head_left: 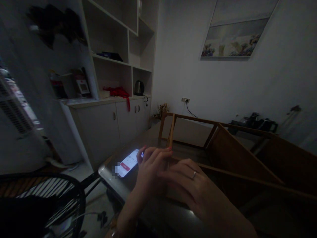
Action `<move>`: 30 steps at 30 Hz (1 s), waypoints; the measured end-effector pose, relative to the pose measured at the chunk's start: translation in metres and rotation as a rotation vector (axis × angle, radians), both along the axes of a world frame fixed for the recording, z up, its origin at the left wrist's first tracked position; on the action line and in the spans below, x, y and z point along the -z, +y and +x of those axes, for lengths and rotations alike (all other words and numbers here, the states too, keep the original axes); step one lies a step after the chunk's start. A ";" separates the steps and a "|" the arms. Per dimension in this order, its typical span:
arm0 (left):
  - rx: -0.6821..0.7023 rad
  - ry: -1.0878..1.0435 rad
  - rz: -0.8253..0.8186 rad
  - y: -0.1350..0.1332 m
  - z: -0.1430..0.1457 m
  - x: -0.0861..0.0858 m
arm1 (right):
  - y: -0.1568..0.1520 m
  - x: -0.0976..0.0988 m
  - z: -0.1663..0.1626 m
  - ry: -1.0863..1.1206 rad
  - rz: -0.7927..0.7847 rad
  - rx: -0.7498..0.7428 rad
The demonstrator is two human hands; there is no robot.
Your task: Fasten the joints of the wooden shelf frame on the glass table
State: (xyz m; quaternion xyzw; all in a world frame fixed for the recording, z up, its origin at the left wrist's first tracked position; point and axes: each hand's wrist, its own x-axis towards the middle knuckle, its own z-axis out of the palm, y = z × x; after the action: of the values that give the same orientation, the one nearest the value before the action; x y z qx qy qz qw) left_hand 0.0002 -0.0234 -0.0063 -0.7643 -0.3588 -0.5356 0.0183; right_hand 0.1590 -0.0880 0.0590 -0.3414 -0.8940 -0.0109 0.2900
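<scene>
My left hand (151, 165) is at the near left end of a brown wooden frame (215, 168), its fingers bent and its back towards me. Close beside it is my right hand (192, 180), with a ring on one finger. The fingers of both hands are curled towards each other over the frame's end; whatever they grip there is hidden and dim. To the left of my left hand a smartphone (128, 162) with a lit screen and a red button lies flat on the dark shiny table (116, 185). The frame lies on its side, with crossbars and panels.
A black round-backed chair (81, 198) stands at the lower left. Behind are a white cabinet (99, 129) and shelves with a kettle (139, 87) and red cloth (117, 92). Dark appliances (262, 124) sit beyond the frame. A cord hangs from a wall socket (185, 99).
</scene>
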 end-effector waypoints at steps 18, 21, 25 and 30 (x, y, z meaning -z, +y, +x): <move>-0.032 0.001 -0.005 0.001 0.002 0.004 | 0.017 0.028 -0.036 0.184 0.398 0.232; -0.023 0.020 0.005 0.001 0.002 0.004 | 0.015 0.028 -0.035 0.229 0.365 0.204; -0.036 0.008 0.037 0.001 0.003 0.003 | 0.012 0.025 -0.032 0.232 0.333 0.171; -0.058 -0.023 0.048 0.000 0.006 0.003 | 0.007 0.024 -0.033 0.164 0.317 0.208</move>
State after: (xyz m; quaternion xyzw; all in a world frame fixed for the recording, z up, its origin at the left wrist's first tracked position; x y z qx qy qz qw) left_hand 0.0058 -0.0230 -0.0091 -0.7465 -0.3681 -0.5522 0.0482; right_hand 0.1261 -0.0808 0.0347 -0.3816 -0.8145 -0.1532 0.4092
